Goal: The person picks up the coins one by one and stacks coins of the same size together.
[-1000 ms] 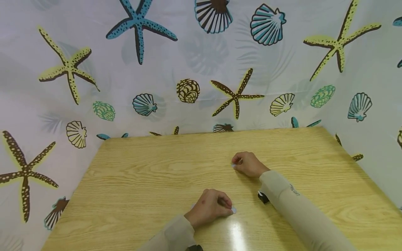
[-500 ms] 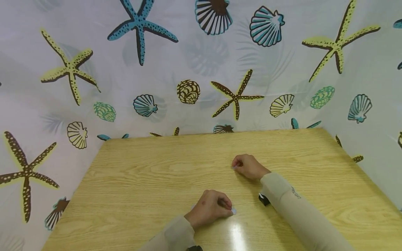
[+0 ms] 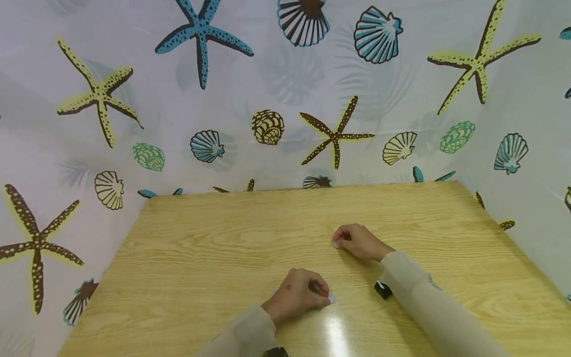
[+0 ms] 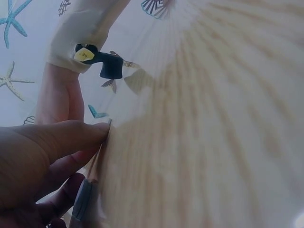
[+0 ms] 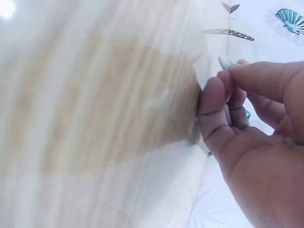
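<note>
My right hand (image 3: 360,242), out over the middle of the wooden table (image 3: 200,238), pinches a small pale disc (image 3: 336,244) between thumb and fingertip. In the right wrist view that disc (image 5: 224,61) tilts out past the thumb, above the tabletop. Nearer to me, my left hand (image 3: 298,296) rests low at the table, thumb and forefinger pinching another small pale disc (image 3: 332,299). Its thin edge shows at the fingertips in the left wrist view. A third pale piece (image 3: 274,293), rounded and grey-blue in that view (image 4: 83,199), lies beside the left hand, mostly hidden in the head view.
A white cloth (image 3: 294,84) printed with starfish and shells hangs behind the table and along both sides. Black wrist cameras show on my right wrist (image 3: 383,289) and left wrist (image 3: 276,352). Light glares off the tabletop near the front.
My right hand has shifted slightly to the right and toward me, with the pale disc still pinched and turned more to view. The left hand has stayed in place.
</note>
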The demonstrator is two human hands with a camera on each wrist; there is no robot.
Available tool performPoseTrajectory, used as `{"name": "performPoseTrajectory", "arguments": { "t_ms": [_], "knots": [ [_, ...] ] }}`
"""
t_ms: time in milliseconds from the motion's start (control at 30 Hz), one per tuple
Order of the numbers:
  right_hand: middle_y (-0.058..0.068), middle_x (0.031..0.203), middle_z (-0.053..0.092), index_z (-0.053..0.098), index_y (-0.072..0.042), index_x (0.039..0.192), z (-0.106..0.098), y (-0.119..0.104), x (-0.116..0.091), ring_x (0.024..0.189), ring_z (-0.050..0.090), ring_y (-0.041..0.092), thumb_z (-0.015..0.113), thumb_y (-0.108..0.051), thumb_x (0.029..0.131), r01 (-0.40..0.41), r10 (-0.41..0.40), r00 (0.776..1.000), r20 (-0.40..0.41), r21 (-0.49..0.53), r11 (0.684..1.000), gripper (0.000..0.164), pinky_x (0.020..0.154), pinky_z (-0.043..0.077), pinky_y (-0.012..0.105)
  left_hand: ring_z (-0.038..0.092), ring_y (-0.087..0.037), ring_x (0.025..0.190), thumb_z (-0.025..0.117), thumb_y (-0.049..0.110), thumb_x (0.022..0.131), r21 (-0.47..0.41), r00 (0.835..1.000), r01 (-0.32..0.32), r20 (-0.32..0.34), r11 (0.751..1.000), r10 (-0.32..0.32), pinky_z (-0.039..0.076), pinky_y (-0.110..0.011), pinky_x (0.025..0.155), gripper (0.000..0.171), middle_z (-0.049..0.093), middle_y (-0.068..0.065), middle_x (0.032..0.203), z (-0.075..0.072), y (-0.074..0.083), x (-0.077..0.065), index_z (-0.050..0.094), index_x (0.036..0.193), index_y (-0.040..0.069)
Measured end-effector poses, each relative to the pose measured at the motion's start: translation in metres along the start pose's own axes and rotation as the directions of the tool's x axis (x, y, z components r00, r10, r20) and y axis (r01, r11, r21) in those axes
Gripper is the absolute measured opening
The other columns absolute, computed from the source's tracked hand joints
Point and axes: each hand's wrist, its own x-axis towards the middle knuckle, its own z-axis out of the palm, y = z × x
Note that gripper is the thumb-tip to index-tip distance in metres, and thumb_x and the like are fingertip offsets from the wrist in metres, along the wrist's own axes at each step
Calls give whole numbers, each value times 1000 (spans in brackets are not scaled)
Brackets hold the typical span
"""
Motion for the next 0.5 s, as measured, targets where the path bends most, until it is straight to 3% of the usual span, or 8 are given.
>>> {"name": "performPoseTrajectory", "arguments": {
  "t_ms": [167, 233, 333, 500],
  "knots": [
    [2, 86, 64, 67, -3, 96, -1, -1, -9, 77, 52, 13, 63, -5, 97, -12, 10, 999, 50, 45, 999, 4, 71, 44, 27, 65, 1, 75, 84, 12, 82, -2, 1000, -5, -3, 1000, 5, 52, -22, 82, 11, 72, 13, 82, -1, 2, 0, 75, 88, 12],
    [2, 86, 63, 66, -3, 96, -1, -2, -11, 77, 52, 13, 63, -5, 97, -13, 9, 998, 64, 59, 998, 4, 70, 44, 26, 66, 1, 75, 84, 12, 81, 2, 1000, 1, -8, 1000, -1, 50, -26, 90, 11, 73, 13, 82, -1, 3, 0, 75, 88, 13],
    [2, 84, 62, 66, -2, 96, 0, -3, -15, 75, 52, 13, 63, -4, 96, -13, 6, 997, 81, 84, 996, 4, 67, 44, 25, 66, 1, 75, 84, 12, 81, 3, 1000, 8, -10, 1000, -8, 49, -29, 93, 12, 73, 12, 82, -1, 4, 0, 75, 88, 13],
    [1, 83, 61, 65, -2, 96, 1, -8, -23, 75, 52, 13, 63, -5, 96, -29, 20, 995, 100, 93, 995, 3, 66, 43, 24, 66, 0, 75, 84, 12, 81, -9, 1000, 10, -9, 1000, -10, 50, -26, 88, 12, 73, 12, 81, -1, 3, 0, 75, 87, 13]
  ]
}}
